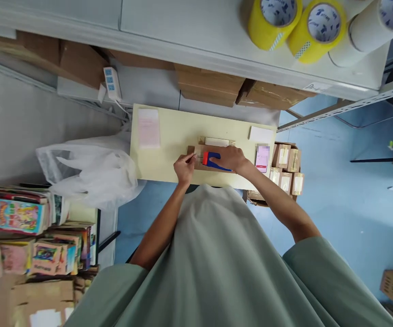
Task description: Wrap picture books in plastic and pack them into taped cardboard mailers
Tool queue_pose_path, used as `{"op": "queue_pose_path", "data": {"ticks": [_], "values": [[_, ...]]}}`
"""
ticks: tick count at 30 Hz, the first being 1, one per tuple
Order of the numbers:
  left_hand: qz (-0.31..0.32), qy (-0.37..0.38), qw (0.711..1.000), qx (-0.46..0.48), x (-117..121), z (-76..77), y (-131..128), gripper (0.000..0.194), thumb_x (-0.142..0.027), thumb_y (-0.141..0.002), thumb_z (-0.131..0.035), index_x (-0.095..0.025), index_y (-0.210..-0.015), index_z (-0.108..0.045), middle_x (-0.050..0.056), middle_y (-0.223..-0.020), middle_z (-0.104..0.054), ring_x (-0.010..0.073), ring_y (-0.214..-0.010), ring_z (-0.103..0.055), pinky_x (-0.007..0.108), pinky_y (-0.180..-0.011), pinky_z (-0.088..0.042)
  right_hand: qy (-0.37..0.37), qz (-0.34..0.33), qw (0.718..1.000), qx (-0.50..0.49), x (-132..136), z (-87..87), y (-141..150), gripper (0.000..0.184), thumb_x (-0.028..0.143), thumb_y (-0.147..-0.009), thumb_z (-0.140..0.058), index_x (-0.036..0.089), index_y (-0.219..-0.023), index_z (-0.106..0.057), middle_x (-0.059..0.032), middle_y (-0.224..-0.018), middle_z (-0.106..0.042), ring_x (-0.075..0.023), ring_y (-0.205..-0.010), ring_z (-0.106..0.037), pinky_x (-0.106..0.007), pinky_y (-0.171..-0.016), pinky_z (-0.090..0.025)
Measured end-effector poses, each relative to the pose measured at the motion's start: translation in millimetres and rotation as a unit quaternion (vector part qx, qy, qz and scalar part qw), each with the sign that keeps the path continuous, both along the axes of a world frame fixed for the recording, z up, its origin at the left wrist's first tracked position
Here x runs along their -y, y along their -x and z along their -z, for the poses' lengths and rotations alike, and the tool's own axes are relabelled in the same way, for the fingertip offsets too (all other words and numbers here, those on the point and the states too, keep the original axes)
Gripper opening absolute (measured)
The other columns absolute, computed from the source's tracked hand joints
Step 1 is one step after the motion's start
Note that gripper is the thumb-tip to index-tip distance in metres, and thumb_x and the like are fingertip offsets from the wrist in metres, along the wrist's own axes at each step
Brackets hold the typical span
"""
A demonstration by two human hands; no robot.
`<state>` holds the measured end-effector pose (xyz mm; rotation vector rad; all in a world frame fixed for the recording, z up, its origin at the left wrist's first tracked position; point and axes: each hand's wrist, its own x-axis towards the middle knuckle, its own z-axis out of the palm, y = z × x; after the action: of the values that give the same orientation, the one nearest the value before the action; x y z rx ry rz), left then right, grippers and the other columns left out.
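A small brown cardboard box lies lengthwise on the pale yellow table, close to its front edge. At the box's left end, the fingers of my left hand are closed in a pinch on the cardboard. My right hand is wrapped around a blue and red tape dispenser, whose red end points left over the top of the box. Just behind it lies another small taped box with a white label. The hand and dispenser cover much of the front box.
Pink paper slips lie at the table's left, a phone and white pad at its right. A carton of small boxes stands beside it. Tape rolls sit on the shelf above. A plastic bag and books are left.
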<state>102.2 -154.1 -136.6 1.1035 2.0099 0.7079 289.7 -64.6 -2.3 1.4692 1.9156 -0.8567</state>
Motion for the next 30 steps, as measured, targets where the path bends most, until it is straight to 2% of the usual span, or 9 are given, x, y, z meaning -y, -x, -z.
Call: {"op": "queue_pose_path", "data": {"ticks": [4, 7, 9, 12, 15, 17, 20, 25, 30], "values": [[-0.009, 0.002, 0.999, -0.041, 2, 0.1, -6, 0.031, -0.041, -0.105, -0.067, -0.024, -0.118, -0.089, 0.009, -0.117, -0.086, 0.0252, -0.109, -0.081, 0.040, -0.106, -0.064, -0.005, 0.010, 1.000, -0.028, 4, -4.0, -8, 0.062, 0.067, -0.108, -0.061, 0.017, -0.142, -0.077, -0.0254, -0.137, -0.080, -0.0421, -0.128, -0.075, -0.046, -0.104, -0.058], [-0.004, 0.001, 0.998, -0.067, 3, -0.6, -9, 0.032, -0.042, -0.106, -0.067, -0.024, -0.119, -0.089, 0.009, -0.119, -0.086, 0.0264, -0.112, -0.080, 0.042, -0.106, -0.063, 0.004, 0.018, 0.999, -0.044, 9, -19.1, -37, 0.055, 0.062, -0.110, -0.060, 0.017, -0.139, -0.077, -0.0237, -0.133, -0.081, -0.0399, -0.126, -0.077, -0.041, -0.100, -0.058], [0.005, 0.004, 0.997, -0.074, 3, -1.0, -9, 0.033, -0.042, -0.107, -0.066, -0.023, -0.119, -0.089, 0.011, -0.120, -0.086, 0.0278, -0.116, -0.080, 0.042, -0.107, -0.062, 0.012, 0.029, 0.999, -0.040, 11, -31.2, -74, 0.052, 0.060, -0.110, -0.061, 0.016, -0.132, -0.078, -0.0229, -0.123, -0.083, -0.0385, -0.118, -0.079, -0.039, -0.093, -0.057], [0.011, 0.009, 0.997, -0.076, 1, -1.3, -8, 0.035, -0.044, -0.106, -0.065, -0.021, -0.119, -0.088, 0.012, -0.123, -0.085, 0.0300, -0.119, -0.079, 0.044, -0.108, -0.062, 0.039, 0.061, 0.997, -0.002, 15, -44.3, -145, 0.057, 0.069, -0.107, -0.063, 0.016, -0.102, -0.082, -0.0208, -0.098, -0.083, -0.0352, -0.093, -0.080, -0.039, -0.078, -0.055], [0.002, 0.010, 0.997, -0.075, -1, -1.5, -8, 0.037, -0.046, -0.104, -0.067, -0.019, -0.119, -0.087, 0.013, -0.123, -0.085, 0.0286, -0.117, -0.080, 0.042, -0.108, -0.062, 0.053, 0.091, 0.994, 0.036, 20, -45.0, -205, 0.059, 0.074, -0.105, -0.063, 0.019, -0.088, -0.079, -0.0168, -0.086, -0.080, -0.0300, -0.078, -0.076, -0.038, -0.069, -0.051], [-0.002, 0.014, 0.997, -0.077, -2, -1.6, -8, 0.039, -0.046, -0.102, -0.068, -0.017, -0.119, -0.087, 0.014, -0.121, -0.086, 0.0270, -0.113, -0.081, 0.038, -0.105, -0.062, 0.051, 0.103, 0.992, 0.043, 23, -37.6, -227, 0.059, 0.074, -0.105, -0.063, 0.020, -0.090, -0.079, -0.0161, -0.087, -0.080, -0.0290, -0.077, -0.075, -0.038, -0.069, -0.050], [0.005, 0.028, 0.996, -0.087, -4, -1.2, -6, 0.042, -0.048, -0.102, -0.069, -0.014, -0.119, -0.086, 0.015, -0.117, -0.086, 0.0270, -0.107, -0.082, 0.035, -0.100, -0.063, 0.037, 0.095, 0.994, 0.041, 26, -18.2, -227, 0.057, 0.070, -0.107, -0.064, 0.016, -0.100, -0.081, -0.0187, -0.094, -0.082, -0.0316, -0.087, -0.078, -0.038, -0.075, -0.052], [0.036, 0.036, 0.993, -0.110, -6, 3.1, 0, 0.039, -0.046, -0.100, -0.070, -0.017, -0.120, -0.086, 0.013, -0.118, -0.087, 0.0290, -0.107, -0.083, 0.038, -0.103, -0.062, 0.019, 0.081, 0.995, 0.048, 30, 14.9, -196, 0.052, 0.055, -0.111, -0.063, 0.008, -0.125, -0.079, -0.0240, -0.114, -0.083, -0.0365, -0.112, -0.079, -0.038, -0.086, -0.056], [0.038, 0.037, 0.993, -0.101, -9, 8.8, 3, 0.041, -0.045, -0.099, -0.069, -0.014, -0.119, -0.085, 0.015, -0.119, -0.086, 0.0304, -0.107, -0.082, 0.040, -0.104, -0.062, 0.005, 0.078, 0.996, 0.052, 35, 35.4, -166, 0.049, 0.051, -0.112, -0.061, 0.009, -0.131, -0.079, -0.0254, -0.129, -0.080, -0.0367, -0.124, -0.078, -0.036, -0.092, -0.057]]}}
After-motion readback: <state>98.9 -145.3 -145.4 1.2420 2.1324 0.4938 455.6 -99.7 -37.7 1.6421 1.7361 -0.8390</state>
